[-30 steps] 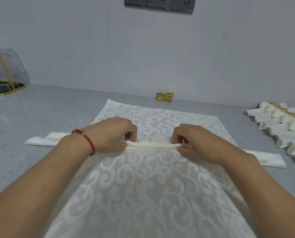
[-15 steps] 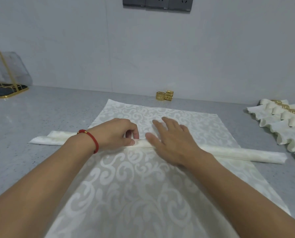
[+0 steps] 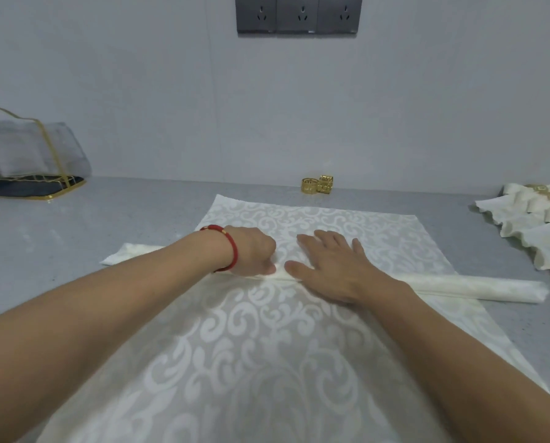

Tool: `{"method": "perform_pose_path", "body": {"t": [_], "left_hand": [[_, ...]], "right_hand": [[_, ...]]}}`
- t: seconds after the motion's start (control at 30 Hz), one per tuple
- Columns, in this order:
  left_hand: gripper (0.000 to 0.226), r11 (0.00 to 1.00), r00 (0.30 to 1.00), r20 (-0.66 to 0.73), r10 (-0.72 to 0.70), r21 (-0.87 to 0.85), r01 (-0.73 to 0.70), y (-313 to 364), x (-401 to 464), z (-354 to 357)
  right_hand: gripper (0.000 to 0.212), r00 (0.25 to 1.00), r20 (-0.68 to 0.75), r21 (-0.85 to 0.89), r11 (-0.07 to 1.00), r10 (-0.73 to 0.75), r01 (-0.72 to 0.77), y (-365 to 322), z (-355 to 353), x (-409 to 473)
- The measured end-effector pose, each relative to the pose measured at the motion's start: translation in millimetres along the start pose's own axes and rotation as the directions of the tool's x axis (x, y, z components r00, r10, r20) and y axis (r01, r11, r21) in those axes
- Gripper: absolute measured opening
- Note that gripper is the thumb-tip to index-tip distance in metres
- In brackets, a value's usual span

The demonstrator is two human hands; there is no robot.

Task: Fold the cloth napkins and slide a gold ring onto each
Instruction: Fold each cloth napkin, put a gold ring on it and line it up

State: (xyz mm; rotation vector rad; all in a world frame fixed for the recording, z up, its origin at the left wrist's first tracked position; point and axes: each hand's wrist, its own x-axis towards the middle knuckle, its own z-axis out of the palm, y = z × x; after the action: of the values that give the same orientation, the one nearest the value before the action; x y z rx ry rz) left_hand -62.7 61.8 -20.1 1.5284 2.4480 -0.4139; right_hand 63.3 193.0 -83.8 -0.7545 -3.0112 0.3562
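A rolled cloth napkin [image 3: 459, 284] lies across a patterned mat [image 3: 267, 362] near the middle of the table [image 3: 107, 219], its ends reaching past the mat toward the left and right edges. The left hand [image 3: 251, 251], wearing a red bracelet [image 3: 228, 247], has its fingers curled and its thumb pinching the roll just left of centre. The right hand [image 3: 328, 266] lies flat across the roll with fingers straight and spread, palm down, pressing without gripping. Both forearms reach in from the near edge. Likely risks: if the flat hand lifts or slides unevenly, the roll may spring loose or skew at its free right end; a weak pinch at the centre could let the layers slip, leaving a bundle too thick or ragged for a ring. Two gold rings [image 3: 318, 185] stand untouched near the far edge, and finished napkins [image 3: 529, 225] already ringed lie at the right edge.
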Motion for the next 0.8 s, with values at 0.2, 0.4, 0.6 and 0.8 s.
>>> {"method": "perform_pose_path", "body": {"t": [0.2,0.4,0.6,0.8], "left_hand": [[0.021,0.992,0.999,0.041,-0.036,0.121,0.031,22,-7,-20],[0.030,0.950,0.931,0.356,0.076,-0.310,0.041,27,-6,-53],[0.024,0.822,0.906,0.297,0.300,-0.563,-0.087,-10,-3,-38],[0.026,0.760,0.941,-0.067,0.330,-0.573,-0.308,-14,6,-5]], "right_hand": [[0.093,0.998,0.042,-0.031,0.999,0.044,-0.042,-1,-2,3],[0.098,0.999,0.031,-0.015,1.000,0.028,-0.028,2,3,0],[0.086,1.000,0.006,-0.013,1.000,0.008,-0.008,4,6,-2],[0.050,1.000,0.001,0.368,0.930,-0.032,0.029,16,-17,-2]]}}
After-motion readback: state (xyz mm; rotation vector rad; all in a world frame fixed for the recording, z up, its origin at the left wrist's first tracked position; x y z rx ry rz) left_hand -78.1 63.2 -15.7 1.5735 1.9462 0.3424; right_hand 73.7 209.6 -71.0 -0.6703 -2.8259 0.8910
